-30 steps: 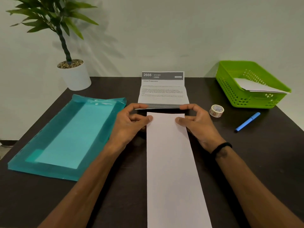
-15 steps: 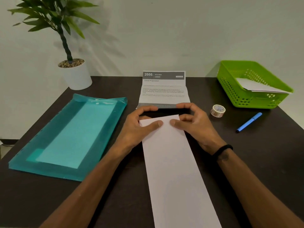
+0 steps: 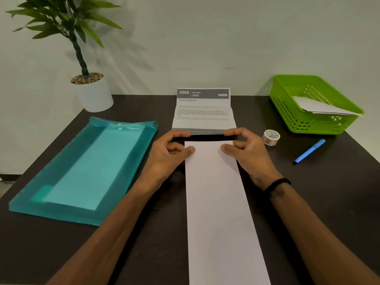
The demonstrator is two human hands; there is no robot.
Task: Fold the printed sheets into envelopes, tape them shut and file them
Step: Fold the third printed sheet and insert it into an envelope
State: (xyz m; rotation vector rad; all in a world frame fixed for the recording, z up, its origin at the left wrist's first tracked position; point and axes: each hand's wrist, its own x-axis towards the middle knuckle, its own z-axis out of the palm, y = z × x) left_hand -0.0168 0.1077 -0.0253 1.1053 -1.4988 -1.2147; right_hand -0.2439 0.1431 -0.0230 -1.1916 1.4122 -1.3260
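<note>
Both forearms are reaching in from the bottom of the frame toward the centre. The left hand [image 3: 168, 153] is curling its fingers, pinching the upper left corner of the long white strip [image 3: 218, 202], thumb lying on top of the paper. The right hand [image 3: 248, 153] is mirroring this at the upper right corner, thumb on the paper, index fingertip touching the near edge of the printed sheet [image 3: 203, 112]. A black band is circling the right wrist.

The strip is flat, matte paper, running from centre frame to the bottom edge. The creased printed sheet is lying just above it.

One translucent teal plastic folder [image 3: 82, 167] is lying at left. At right: one green perforated basket [image 3: 304, 120] holding white paper, one tape roll [image 3: 271, 137], one blue pen [image 3: 309, 151]. One potted plant [image 3: 90, 87] is standing at upper left on the dark table [image 3: 329, 192].
</note>
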